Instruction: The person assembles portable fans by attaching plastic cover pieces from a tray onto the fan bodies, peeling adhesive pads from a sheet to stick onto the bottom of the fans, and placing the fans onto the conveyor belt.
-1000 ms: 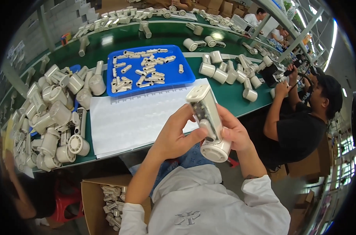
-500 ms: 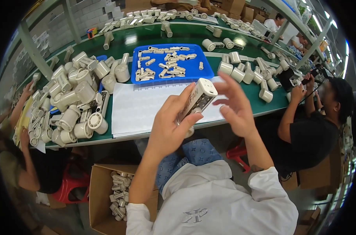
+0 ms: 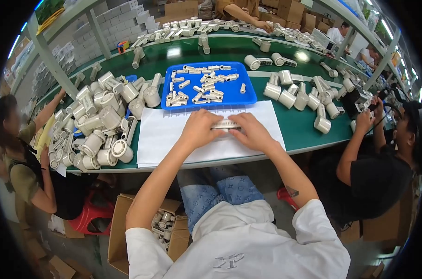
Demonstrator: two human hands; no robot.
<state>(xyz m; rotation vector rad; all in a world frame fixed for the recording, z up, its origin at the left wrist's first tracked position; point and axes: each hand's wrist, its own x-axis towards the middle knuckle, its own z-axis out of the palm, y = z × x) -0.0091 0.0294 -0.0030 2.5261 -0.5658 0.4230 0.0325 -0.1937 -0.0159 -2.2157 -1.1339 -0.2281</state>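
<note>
One pale device [image 3: 226,124] held at both ends

The left grip [image 3: 200,130] and right grip [image 3: 253,133] are closed around its ends, covering much of it. It is between them, over white paper [image 3: 167,149] on the green desk [image 3: 304,136], near a blue tray [image 3: 232,96] of small pale pieces [image 3: 242,88].

Even, fairly bright light fills the scene; tube lights [image 3: 386,29] glow at upper right. White glare spots the glossy green work surface [image 3: 220,51], and shade lies beneath it. Fisheye distortion bows straight edges; black vignetting swallows the corners.
</note>
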